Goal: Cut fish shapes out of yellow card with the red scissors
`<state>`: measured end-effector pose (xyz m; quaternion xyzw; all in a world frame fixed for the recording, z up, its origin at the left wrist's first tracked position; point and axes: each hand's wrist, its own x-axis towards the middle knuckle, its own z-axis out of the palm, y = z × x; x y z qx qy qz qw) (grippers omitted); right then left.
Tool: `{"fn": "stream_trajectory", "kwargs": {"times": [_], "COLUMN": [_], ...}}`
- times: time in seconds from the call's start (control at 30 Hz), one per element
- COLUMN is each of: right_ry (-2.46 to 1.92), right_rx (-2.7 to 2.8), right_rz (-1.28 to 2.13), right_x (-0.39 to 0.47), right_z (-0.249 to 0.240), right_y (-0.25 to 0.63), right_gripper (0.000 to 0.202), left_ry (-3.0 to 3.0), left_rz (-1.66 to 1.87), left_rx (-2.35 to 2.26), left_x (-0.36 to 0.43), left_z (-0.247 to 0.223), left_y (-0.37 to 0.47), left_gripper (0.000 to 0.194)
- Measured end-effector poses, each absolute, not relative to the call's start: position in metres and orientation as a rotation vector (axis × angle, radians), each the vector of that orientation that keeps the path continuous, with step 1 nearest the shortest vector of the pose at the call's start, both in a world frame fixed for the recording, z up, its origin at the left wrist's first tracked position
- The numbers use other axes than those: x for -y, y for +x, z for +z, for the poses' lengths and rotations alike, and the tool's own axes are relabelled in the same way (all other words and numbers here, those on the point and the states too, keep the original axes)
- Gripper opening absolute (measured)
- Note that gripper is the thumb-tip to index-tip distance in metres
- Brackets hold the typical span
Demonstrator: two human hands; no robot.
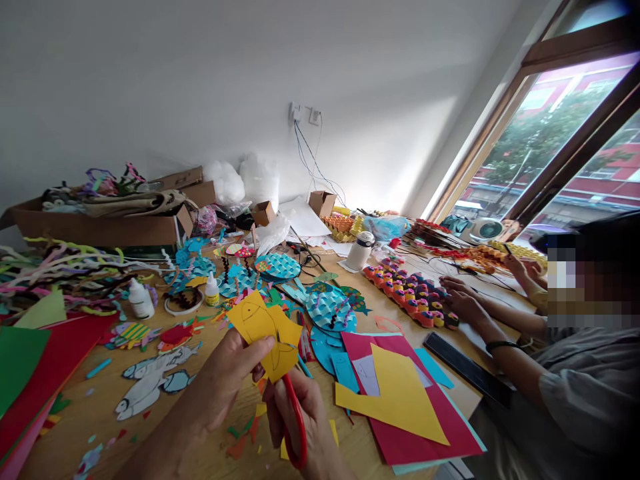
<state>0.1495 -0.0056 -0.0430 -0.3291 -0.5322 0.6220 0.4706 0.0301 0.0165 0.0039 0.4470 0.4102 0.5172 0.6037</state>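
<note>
My left hand (227, 373) pinches a piece of yellow paper (253, 319) with a fish outline drawn on it, thumb on top. Red-handled scissors (298, 427) are gripped in my right hand (310, 407), just below the paper. Their blades are mostly hidden behind the yellow piece, which shows a slit near its right side. Paper scraps (245, 437) lie on the table under my hands. To the left are white paper fish (155, 380) with black outlines. Right of my hands, a larger cut yellow sheet (405, 393) rests on dark red paper (395, 440).
Glue bottles (141, 299), blue woven paper fish (327, 308) and pipe cleaners (65, 270) crowd the table. A cardboard box (95, 223) stands back left. At right, a person's hands (465, 300) touch a painted egg tray (405, 293); a black phone-like slab (467, 369) lies nearer.
</note>
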Motion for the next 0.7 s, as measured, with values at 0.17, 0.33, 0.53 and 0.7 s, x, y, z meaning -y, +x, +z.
{"fn": "stream_trajectory", "kwargs": {"times": [0.17, 0.33, 0.53, 0.7], "right_ry": [-0.785, -0.769, -0.775, -0.783], "right_rx": [1.302, 1.294, 1.302, 1.315], "right_rz": [1.523, 1.525, 1.535, 1.536], "right_x": [0.005, 0.003, 0.003, 0.003], "right_z": [-0.049, -0.056, -0.054, -0.052], "right_y": [0.150, 0.150, 0.151, 0.152], "right_gripper": [0.051, 0.048, 0.047, 0.047], "left_ry": [1.025, 1.024, 1.063, 1.039], "left_rz": [1.200, 1.193, 1.182, 1.189], "left_rx": [-0.948, -0.963, -0.947, -0.934], "left_x": [-0.016, -0.017, -0.017, -0.018], "left_z": [0.003, 0.003, 0.002, 0.002], "left_y": [0.030, 0.030, 0.028, 0.029], "left_gripper": [0.009, 0.012, 0.016, 0.018]}}
